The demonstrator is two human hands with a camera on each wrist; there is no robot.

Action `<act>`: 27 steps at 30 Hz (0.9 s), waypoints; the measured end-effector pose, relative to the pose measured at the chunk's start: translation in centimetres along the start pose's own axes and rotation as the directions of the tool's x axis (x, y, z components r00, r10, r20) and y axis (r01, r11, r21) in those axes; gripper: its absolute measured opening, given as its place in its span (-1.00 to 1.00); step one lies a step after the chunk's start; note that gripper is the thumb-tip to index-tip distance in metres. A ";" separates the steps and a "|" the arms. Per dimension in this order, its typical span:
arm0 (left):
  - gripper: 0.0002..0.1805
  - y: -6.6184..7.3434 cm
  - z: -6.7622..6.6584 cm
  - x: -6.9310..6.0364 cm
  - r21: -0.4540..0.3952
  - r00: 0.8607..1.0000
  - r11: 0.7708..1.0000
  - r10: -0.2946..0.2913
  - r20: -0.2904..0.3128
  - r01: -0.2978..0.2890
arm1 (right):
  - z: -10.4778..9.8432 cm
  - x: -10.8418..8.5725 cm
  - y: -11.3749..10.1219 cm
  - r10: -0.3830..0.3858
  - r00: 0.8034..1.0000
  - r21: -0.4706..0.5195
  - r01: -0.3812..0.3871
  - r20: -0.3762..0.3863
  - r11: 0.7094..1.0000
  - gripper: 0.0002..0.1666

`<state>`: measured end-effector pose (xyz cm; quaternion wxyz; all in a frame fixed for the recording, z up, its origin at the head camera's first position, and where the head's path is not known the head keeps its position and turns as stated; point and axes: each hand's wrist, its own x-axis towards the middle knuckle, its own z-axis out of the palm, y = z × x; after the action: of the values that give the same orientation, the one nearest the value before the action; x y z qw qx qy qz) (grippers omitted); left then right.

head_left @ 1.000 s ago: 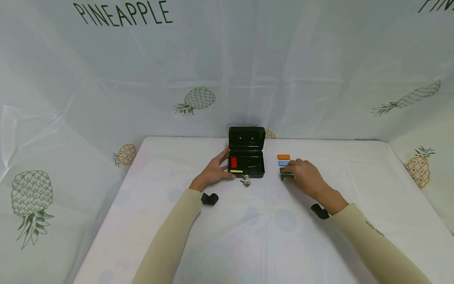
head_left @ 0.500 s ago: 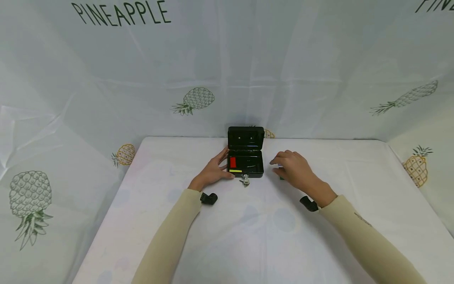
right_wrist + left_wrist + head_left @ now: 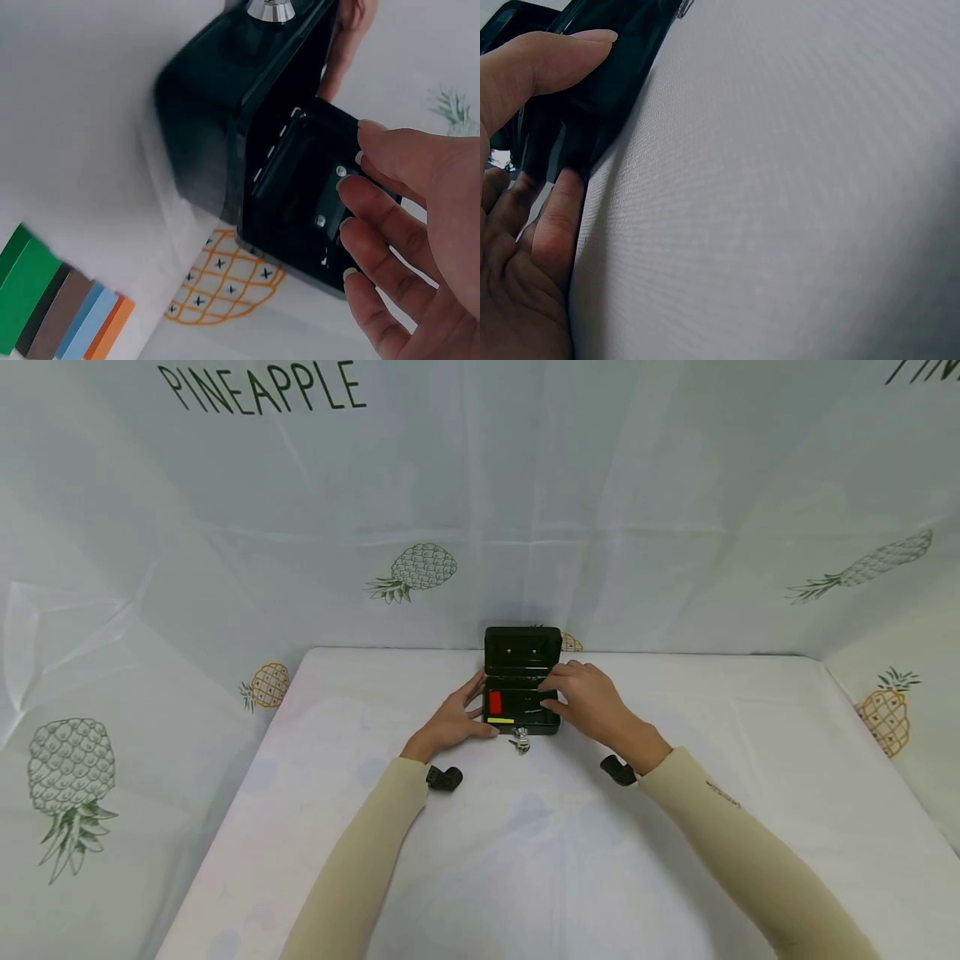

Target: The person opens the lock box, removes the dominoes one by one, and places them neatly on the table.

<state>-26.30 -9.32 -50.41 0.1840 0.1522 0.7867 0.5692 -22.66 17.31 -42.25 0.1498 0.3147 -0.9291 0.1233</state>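
Note:
A small black cash box [image 3: 542, 729] stands with its lid [image 3: 522, 650] raised. Inside, at the left, lie a red block [image 3: 495, 702] and a yellow block [image 3: 500, 721]. Keys [image 3: 521, 744] hang from the front lock. My left hand [image 3: 448, 720] rests against the box's left front corner, its thumb [image 3: 570, 60] on the front and its fingers extended along the side. My right hand [image 3: 594, 700] hovers over the right part of the box, fingers [image 3: 390, 214] loosely bent. No block shows between them, though part of the grasp is hidden.
Right of the box, a row of green [image 3: 30, 277], dark, brown [image 3: 64, 315], light blue [image 3: 86, 319] and orange [image 3: 110, 328] blocks lies on the white-covered table [image 3: 487, 860]. In the head view, my right hand hides them. A pineapple-print sheet [image 3: 420, 460] hangs behind.
My right hand has moved left from the row of blocks to over the right side of the cash box. My left hand has stayed at the box's left corner.

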 end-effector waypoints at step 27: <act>0.30 0.3 0.0 -0.2 -0.031 1.000 1.000 -0.004 0.014 0.004 | 4.2 4.1 -2.8 -0.045 0.972 0.041 0.036 0.230 0.998 -0.66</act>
<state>-26.11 -9.37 -50.08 0.1928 0.1516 0.7769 0.5799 -24.83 11.57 -44.27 0.0373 0.3486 -0.9312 0.0997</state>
